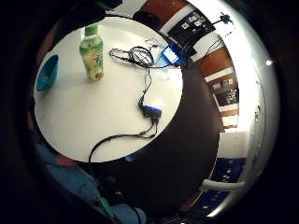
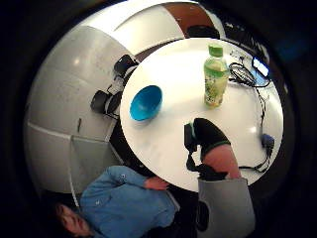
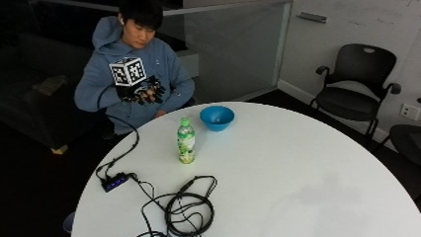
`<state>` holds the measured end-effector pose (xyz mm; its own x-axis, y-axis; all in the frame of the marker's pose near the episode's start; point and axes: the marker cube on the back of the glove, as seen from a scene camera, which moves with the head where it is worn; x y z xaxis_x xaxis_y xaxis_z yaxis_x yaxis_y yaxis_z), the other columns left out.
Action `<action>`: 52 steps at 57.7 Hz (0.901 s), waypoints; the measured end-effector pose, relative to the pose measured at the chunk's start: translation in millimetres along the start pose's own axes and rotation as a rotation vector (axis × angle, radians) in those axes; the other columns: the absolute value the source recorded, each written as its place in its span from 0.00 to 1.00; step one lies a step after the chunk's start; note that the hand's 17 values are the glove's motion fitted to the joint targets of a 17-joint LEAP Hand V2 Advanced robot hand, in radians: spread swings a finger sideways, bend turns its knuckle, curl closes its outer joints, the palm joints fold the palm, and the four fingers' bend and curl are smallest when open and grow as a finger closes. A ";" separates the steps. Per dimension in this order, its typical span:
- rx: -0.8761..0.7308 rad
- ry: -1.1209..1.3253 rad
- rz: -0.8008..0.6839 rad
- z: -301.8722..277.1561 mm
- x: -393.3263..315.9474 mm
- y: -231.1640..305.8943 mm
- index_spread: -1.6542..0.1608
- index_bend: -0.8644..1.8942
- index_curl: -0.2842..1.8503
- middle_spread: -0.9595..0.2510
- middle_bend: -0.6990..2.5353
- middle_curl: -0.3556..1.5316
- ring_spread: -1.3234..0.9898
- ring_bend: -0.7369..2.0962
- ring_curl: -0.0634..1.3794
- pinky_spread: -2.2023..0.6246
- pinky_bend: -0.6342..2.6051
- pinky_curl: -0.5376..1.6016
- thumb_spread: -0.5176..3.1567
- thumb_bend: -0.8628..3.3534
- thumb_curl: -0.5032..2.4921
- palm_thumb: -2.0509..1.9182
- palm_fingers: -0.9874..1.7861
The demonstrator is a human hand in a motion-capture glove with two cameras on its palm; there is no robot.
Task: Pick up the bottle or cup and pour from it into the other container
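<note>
Item 1: coiled black cable, lying on the round white table at its near edge, running to a small black hub with blue lights at the table's side.

Item 2: green bottle, 1 piece, capped, upright on the table, light-coloured label. Stands near the blue bowl, not touching it.

Item 3: blue bowl, 1 piece, upright, at the far edge of the table, just in front of the seated person.

Item 4: gloved right hand, raised in front of the person's chest, above the table's edge and well apart from bottle and bowl. Fingers hang loosely spread; it holds nothing.

Item 5: black chair, beyond the table, by the wall.
</note>
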<state>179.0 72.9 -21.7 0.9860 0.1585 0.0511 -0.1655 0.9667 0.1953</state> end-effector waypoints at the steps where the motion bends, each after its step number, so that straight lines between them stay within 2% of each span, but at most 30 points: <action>1: 0.004 -0.002 -0.003 0.7 3.8 -1.1 0.71 0.36 0.25 0.81 0.27 0.35 0.64 0.43 0.25 0.85 0.39 0.38 0.42 0.20 0.31 0.71 0.45; 11: 0.034 -0.094 -0.032 12.1 40.9 -12.8 0.71 0.35 0.23 0.80 0.28 0.35 0.64 0.43 0.25 0.86 0.39 0.38 0.41 0.20 0.31 0.70 0.40; 27: 0.027 -0.434 -0.065 52.2 88.7 -39.5 0.70 0.36 0.23 0.79 0.28 0.36 0.64 0.44 0.25 0.86 0.39 0.37 0.41 0.20 0.31 0.69 0.39; 52: 0.058 -0.822 -0.068 122.7 107.7 -90.8 0.72 0.36 0.22 0.81 0.29 0.37 0.65 0.45 0.25 0.87 0.39 0.37 0.39 0.20 0.30 0.68 0.38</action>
<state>298.0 -22.5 86.2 0.6694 -0.1194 0.7332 -0.1289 0.9534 0.2730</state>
